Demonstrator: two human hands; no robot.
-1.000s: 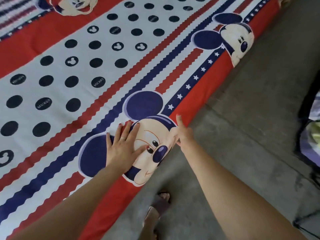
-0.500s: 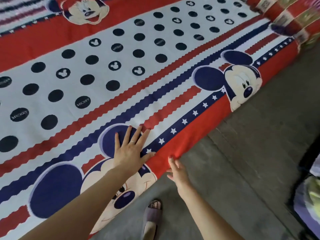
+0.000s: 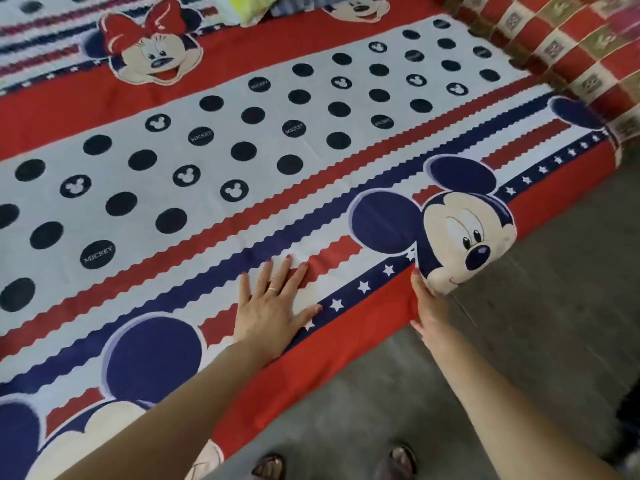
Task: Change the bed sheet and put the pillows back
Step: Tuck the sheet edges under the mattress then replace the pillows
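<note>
The bed sheet [image 3: 242, 140] lies spread flat over the bed, its red border hanging at the near edge above the grey floor [image 3: 519, 341]. The left hand [image 3: 270, 306] presses on it, fingers straight and splayed. The right hand [image 3: 429, 306] touches the border's edge; its fingers seem straight, though partly hidden.

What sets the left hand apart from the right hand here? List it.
The left hand lies flat on top of the sheet with fingers spread; the right hand is at the sheet's side edge, fingers along the hanging red border. The left hand shows a ring; none shows on the right hand. Both touch the sheet and have red nails.
</note>
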